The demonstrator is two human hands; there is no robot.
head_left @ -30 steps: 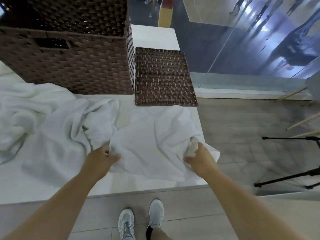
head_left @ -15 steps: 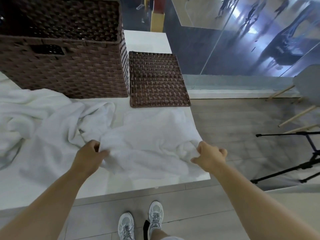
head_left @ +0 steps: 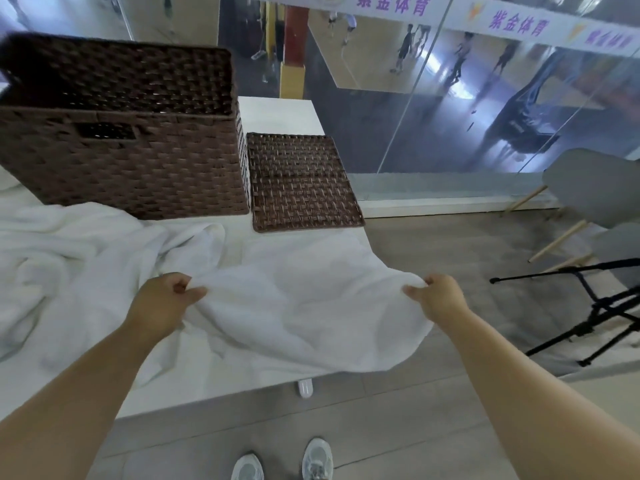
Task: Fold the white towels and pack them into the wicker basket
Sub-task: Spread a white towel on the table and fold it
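A white towel (head_left: 301, 306) hangs stretched between my two hands above the white table's (head_left: 207, 382) right front corner. My left hand (head_left: 166, 299) is closed on its left corner, and my right hand (head_left: 436, 296) pinches its right corner out past the table's edge. The towel's lower part sags onto the table. A dark brown wicker basket (head_left: 138, 168) stands open at the back left. Its flat wicker lid (head_left: 301, 181) lies to the right of it. More crumpled white towels (head_left: 69, 254) lie to the left, in front of the basket.
A glass wall (head_left: 450, 116) runs behind the table. A black tripod (head_left: 595, 313) and a grey chair (head_left: 595, 188) stand on the floor to the right. My shoes (head_left: 284, 462) are below the table's front edge.
Both hands gripped the towel's corners and lifted it off the table, spreading apart; my right hand went out to the right past the table edge. The towel is now pulled flatter.
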